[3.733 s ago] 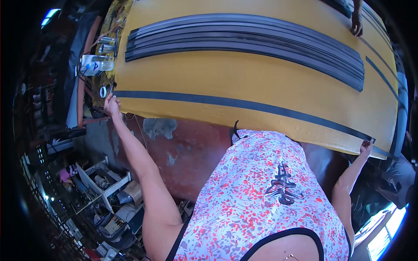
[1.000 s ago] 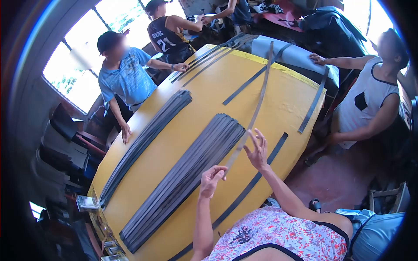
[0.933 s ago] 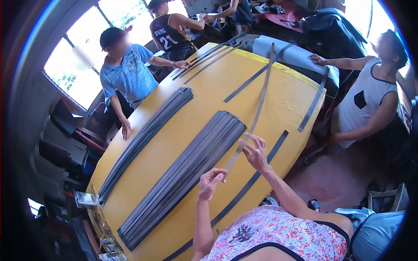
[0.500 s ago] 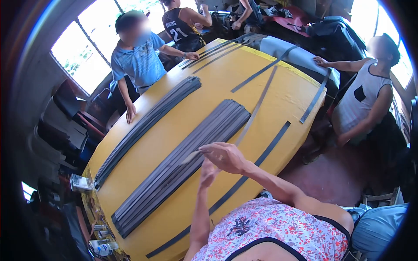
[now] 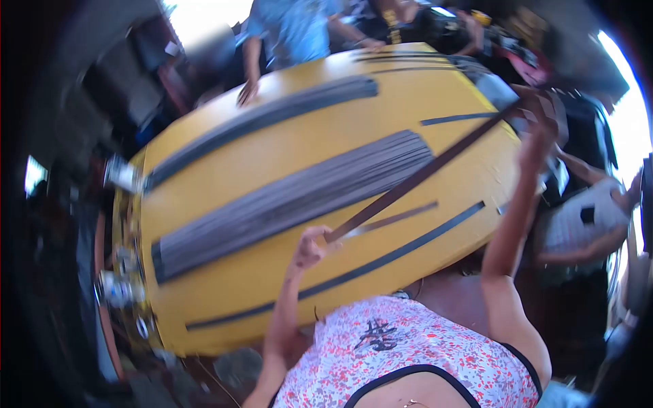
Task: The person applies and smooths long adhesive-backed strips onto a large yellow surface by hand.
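Note:
A long dark brown strip (image 5: 422, 175) runs slantwise between my two hands, above the yellow table (image 5: 272, 143). Its lower end is pinched in my left hand (image 5: 311, 249), near the table's front side. My right hand (image 5: 541, 126), blurred by motion, is raised at the far right and closed around the upper end. Behind the held strip lies a wide bundle of grey strips (image 5: 286, 200). A lone brown strip (image 5: 398, 217) rests on the table beyond my left hand, partly hidden by it. Closer to me is a single dark strip (image 5: 394, 267).
A second grey bundle (image 5: 265, 126) lies toward the far side, where a person in a blue shirt (image 5: 292, 30) leans on the table. Another person in a light sleeveless top (image 5: 585, 217) is at the right. Clear containers (image 5: 122, 289) stand along the left edge.
My hands, close together over the bundle before, are now far apart with the strip stretched between them. The right hand has swung up and right. The view has turned.

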